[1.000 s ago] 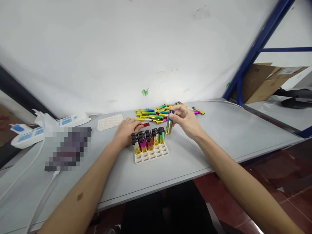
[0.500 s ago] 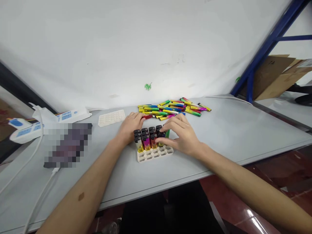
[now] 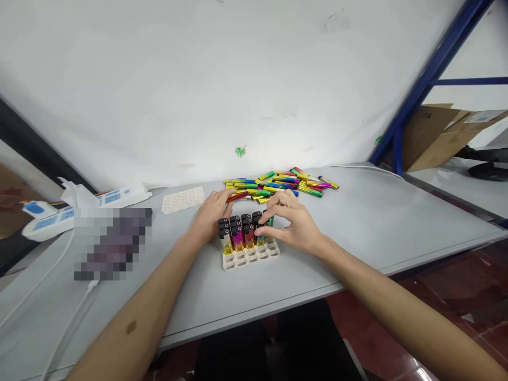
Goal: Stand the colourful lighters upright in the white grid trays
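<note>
A cream tray with rows of holes lies on the table, and several upright lighters with black tops fill its rear rows. My right hand is at the tray's right side, thumb and fingers closed around a lighter at the right end of the front lighter row. A green lighter shows partly behind those fingers. Left of and behind the tray, my left hand holds a red lighter at its fingertips; the thumb is partly hidden.
Behind the hands lies a loose pile of shiny multicoloured lighters. A second cream tray rests at the back left. Power strips, a blurred dark object and white cables are on the left. Cardboard boxes stand far right.
The view has tilted slightly, so the whole scene sits lower in the picture. Both hands stay in nearly the same places, the right at the tray, the left with the red lighter.
</note>
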`<act>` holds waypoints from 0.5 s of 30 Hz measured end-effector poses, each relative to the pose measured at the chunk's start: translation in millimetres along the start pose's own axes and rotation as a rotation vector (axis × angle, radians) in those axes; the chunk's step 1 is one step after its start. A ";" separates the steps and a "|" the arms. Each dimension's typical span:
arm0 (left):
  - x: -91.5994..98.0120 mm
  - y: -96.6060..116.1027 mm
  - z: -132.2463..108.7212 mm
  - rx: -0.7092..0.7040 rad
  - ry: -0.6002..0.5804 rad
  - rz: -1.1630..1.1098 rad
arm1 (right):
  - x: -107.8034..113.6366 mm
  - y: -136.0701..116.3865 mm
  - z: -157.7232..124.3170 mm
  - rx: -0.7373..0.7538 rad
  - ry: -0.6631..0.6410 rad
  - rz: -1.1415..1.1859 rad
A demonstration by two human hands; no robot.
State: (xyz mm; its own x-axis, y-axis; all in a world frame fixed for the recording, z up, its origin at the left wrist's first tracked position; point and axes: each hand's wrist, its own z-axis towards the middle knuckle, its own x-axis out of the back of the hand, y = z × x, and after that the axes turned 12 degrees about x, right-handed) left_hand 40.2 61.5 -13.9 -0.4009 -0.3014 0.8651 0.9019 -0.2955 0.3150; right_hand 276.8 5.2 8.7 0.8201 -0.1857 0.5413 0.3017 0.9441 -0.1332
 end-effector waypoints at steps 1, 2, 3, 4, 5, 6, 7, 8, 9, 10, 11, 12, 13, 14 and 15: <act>0.5 0.6 -0.4 0.003 -0.009 -0.005 | 0.2 0.1 0.2 -0.009 0.002 0.017; 1.2 1.5 -0.9 0.006 -0.018 -0.010 | 0.4 1.2 0.1 -0.032 0.021 0.033; 2.0 2.6 -1.2 0.009 -0.028 -0.014 | 0.3 3.6 -0.4 -0.076 0.056 0.046; 2.8 3.9 -1.4 0.011 -0.037 -0.016 | -0.1 7.5 -1.2 -0.144 0.101 0.054; 3.6 5.4 -1.4 0.012 -0.045 -0.018 | -0.9 12.6 -2.5 -0.232 0.144 0.060; 4.4 7.0 -1.3 0.009 -0.055 -0.019 | -2.0 18.8 -4.1 -0.331 0.177 0.063; 5.0 8.7 -1.2 0.003 -0.062 -0.020 | -3.5 25.2 -5.9 -0.428 0.184 0.072; 5.6 10.3 -1.0 -0.006 -0.067 -0.022 | -5.3 31.5 -7.9 -0.508 0.158 0.092; 6.1 11.7 -0.9 -0.018 -0.070 -0.024 | -7.5 37.0 -9.8 -0.559 0.115 0.126; 6.5 12.8 -0.9 -0.031 -0.069 -0.027 | -10.0 41.5 -11.6 -0.582 0.066 0.171; 6.8 13.6 -0.9 -0.043 -0.068 -0.029 | -12.6 44.7 -13.0 -0.586 0.020 0.221; 6.9 13.9 -1.0 -0.055 -0.065 -0.031 | -15.5 46.9 -14.0 -0.578 -0.018 0.272; 7.0 13.7 -1.1 -0.066 -0.061 -0.033 | -18.3 48.2 -14.5 -0.569 -0.041 0.321; 6.9 13.3 -1.2 -0.080 -0.061 -0.037 | -21.1 49.1 -14.7 -0.565 -0.045 0.362; 6.8 12.5 -1.4 -0.097 -0.064 -0.043 | -23.6 49.7 -14.7 -0.567 -0.035 0.394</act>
State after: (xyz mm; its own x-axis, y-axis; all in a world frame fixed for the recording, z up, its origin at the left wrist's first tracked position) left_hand 48.5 54.5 -4.7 -0.4251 -0.2285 0.8758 0.8631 -0.3940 0.3161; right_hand 279.6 52.5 -22.9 0.9075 0.1602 0.3884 0.1995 0.6492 -0.7340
